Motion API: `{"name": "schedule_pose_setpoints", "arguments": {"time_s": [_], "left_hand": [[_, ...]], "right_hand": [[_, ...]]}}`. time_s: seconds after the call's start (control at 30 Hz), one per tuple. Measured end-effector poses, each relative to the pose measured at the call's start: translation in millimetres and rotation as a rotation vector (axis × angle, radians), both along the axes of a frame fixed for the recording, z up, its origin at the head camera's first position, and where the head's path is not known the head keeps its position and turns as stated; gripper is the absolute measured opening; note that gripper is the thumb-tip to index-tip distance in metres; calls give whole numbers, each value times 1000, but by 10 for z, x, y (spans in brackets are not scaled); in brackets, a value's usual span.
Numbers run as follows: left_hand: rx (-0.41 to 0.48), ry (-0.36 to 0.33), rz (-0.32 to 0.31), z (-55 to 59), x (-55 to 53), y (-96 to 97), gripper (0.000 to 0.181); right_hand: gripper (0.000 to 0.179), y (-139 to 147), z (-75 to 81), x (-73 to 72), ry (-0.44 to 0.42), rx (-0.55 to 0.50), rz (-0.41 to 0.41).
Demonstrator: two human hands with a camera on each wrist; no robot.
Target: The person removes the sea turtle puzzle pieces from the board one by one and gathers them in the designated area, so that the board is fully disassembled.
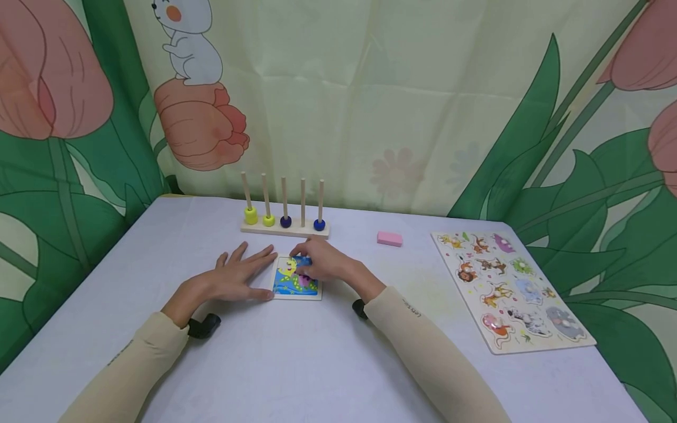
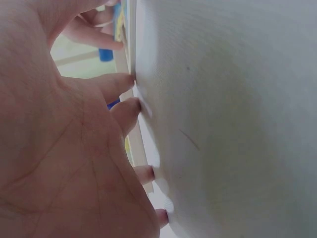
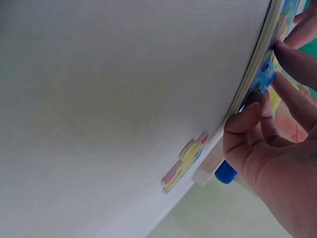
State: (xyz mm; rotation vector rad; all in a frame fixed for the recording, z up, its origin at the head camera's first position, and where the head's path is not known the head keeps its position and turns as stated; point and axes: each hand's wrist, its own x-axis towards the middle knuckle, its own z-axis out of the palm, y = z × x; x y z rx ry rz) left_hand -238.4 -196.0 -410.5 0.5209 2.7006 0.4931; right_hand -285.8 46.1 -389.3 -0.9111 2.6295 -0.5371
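A small square jigsaw puzzle [image 1: 295, 289] with a blue, yellow and green picture lies on the table in the head view. My left hand [image 1: 235, 279] is spread flat at its left side, thumb and index fingertips right at the frame's edge. Over the puzzle's upper right part, my right hand [image 1: 322, 259] pinches a blue puzzle piece [image 1: 302, 261] between thumb and index finger. The right wrist view shows the other fingers curled beside the frame. A loose yellow and pink puzzle piece [image 3: 185, 161] lies on the table there; in the head view it is hidden.
Behind the puzzle stands a wooden peg stacker [image 1: 285, 230] with yellow and dark blue beads. A pink block [image 1: 389, 238] lies to its right. An animal peg puzzle board [image 1: 476, 302] rests at the table's right side. A printed curtain [image 1: 338, 117] hangs behind the table.
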Motion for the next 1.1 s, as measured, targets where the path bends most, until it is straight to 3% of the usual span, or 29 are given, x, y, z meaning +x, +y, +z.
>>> {"name": "schedule_pose_setpoints", "arguments": {"time_s": [0.37, 0.7, 1.1], "left_hand": [[-23, -5, 6, 8, -24, 4, 101], [2, -8, 0, 11, 0, 5, 101], [2, -4, -1, 0, -4, -3, 100]], "right_hand": [[43, 25, 45, 16, 7, 0, -6], [40, 40, 14, 2, -39, -56, -34], [40, 66, 1, -10, -16, -55, -20]]}}
